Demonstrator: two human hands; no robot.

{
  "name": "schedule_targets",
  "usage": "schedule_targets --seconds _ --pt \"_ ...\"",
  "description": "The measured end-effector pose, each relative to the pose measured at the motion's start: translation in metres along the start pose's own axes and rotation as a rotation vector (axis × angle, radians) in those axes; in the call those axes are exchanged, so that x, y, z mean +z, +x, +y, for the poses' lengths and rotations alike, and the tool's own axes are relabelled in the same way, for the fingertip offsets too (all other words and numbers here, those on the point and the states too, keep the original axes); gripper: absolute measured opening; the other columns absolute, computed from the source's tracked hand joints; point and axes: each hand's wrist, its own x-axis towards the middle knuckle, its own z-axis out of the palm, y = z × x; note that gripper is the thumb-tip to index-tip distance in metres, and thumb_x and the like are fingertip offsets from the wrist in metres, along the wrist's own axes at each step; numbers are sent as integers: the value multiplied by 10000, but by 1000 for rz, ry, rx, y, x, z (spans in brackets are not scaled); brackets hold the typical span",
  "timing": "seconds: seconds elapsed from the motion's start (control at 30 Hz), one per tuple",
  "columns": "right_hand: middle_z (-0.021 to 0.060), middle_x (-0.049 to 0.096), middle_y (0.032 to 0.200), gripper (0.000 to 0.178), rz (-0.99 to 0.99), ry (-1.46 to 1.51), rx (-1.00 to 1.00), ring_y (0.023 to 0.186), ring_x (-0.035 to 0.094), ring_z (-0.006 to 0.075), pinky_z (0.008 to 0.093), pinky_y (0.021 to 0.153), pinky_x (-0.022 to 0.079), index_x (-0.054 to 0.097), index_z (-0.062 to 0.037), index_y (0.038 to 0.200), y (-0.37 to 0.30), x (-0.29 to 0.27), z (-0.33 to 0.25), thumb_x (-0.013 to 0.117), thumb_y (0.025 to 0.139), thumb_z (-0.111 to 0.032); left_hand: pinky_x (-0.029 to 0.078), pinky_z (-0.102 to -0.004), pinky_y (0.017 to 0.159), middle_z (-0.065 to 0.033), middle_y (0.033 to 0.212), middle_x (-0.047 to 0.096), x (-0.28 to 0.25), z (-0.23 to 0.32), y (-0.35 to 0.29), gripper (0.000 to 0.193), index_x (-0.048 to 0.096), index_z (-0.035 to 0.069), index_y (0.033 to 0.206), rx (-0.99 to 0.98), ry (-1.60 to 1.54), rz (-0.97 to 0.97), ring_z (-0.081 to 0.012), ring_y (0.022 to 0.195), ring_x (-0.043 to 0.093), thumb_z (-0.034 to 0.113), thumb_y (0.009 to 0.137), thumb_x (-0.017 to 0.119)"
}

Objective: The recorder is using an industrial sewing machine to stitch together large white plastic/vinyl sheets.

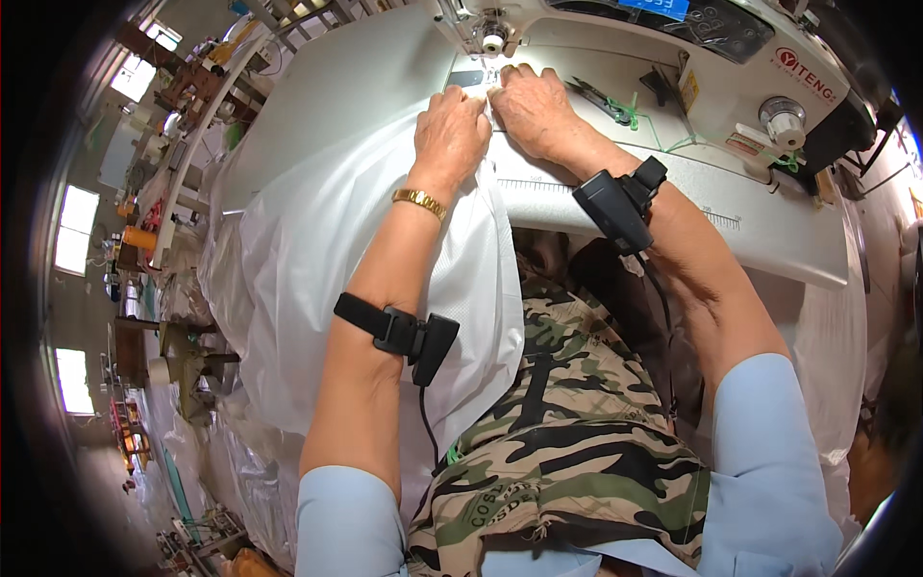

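A large sheet of thin white fabric (317,260) hangs from the sewing machine bed (356,87) down over my lap. My left hand (450,135) is closed on its gathered upper edge, just in front of the needle area (492,69). Close beside it, my right hand (536,108) has its fingers bent and pinched at the same edge, near the presser foot. The fingertips of both hands nearly meet, and they partly hide the fabric between them. Above them stands the sewing machine head (721,91), with its lamp lighting the spot.
Thread snips (601,99) tied with green cord lie on the bed to the right of my right hand, near a small dark metal part (663,88). A handwheel-like knob (783,122) sits at the right. Workshop benches and clutter (159,250) fill the left.
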Motion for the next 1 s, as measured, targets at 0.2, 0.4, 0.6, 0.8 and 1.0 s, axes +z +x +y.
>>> schedule_targets --seconds 0.2,0.4,0.6,0.8,1.0 --pt "123 659 1006 168 75 46 -36 1025 614 260 447 850 483 703 -44 903 0 10 9 571 829 -118 477 -413 913 -121 1046 611 3 -2 6 289 694 66 1068 -5 -16 -23 -310 1012 577 167 845 541" --pt "127 673 937 165 112 14 -59 962 632 265 439 818 494 696 -25 885 0 18 12 573 815 -110 480 -411 918 -124 1074 612 10 -3 11 291 699 60 1063 -20 -6 -31 -307 1026 577 181 845 549" --pt "136 648 910 167 161 120 -46 938 615 304 439 829 476 653 -20 883 -9 17 11 538 858 -140 481 -415 862 -117 1022 608 17 -4 11 220 709 61 917 13 3 46 -288 995 576 169 823 542" --pt "173 640 945 262 -48 439 -23 936 597 310 426 809 471 636 -21 1076 -53 -32 -19 506 936 -202 476 -429 885 -158 1056 619 14 -18 -1 249 689 41 972 -21 -138 98 -326 1015 583 210 894 523" --pt "161 615 811 290 106 970 25 776 601 338 412 716 479 550 -31 1179 -155 -72 -71 559 910 -141 490 -359 813 -177 1007 645 -52 26 -78 230 642 -18 1037 -49 -645 115 -275 918 622 160 904 586"
